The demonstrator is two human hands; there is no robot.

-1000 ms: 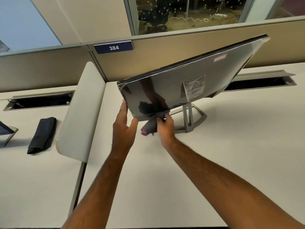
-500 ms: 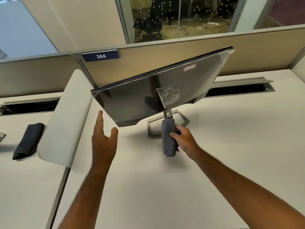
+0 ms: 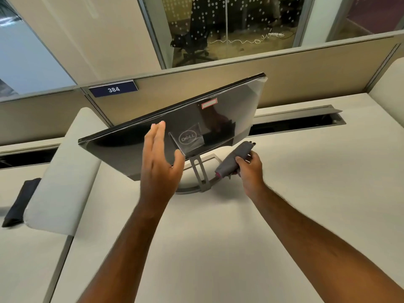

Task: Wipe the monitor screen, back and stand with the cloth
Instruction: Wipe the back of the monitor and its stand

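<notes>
While the Dell monitor (image 3: 218,127) tilts at frame centre | left hand (image 3: 157,162) spread flat before its back | right hand (image 3: 249,169) grips rolled grey cloth (image 3: 234,159) beside stand (image 3: 200,173).

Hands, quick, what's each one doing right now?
Left hand: open, fingers straight, in front of the monitor.
Right hand: gripping the rolled cloth.

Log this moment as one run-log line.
left hand: open, raised before monitor back | right hand: grips rolled cloth beside stand | wiping: none
</notes>
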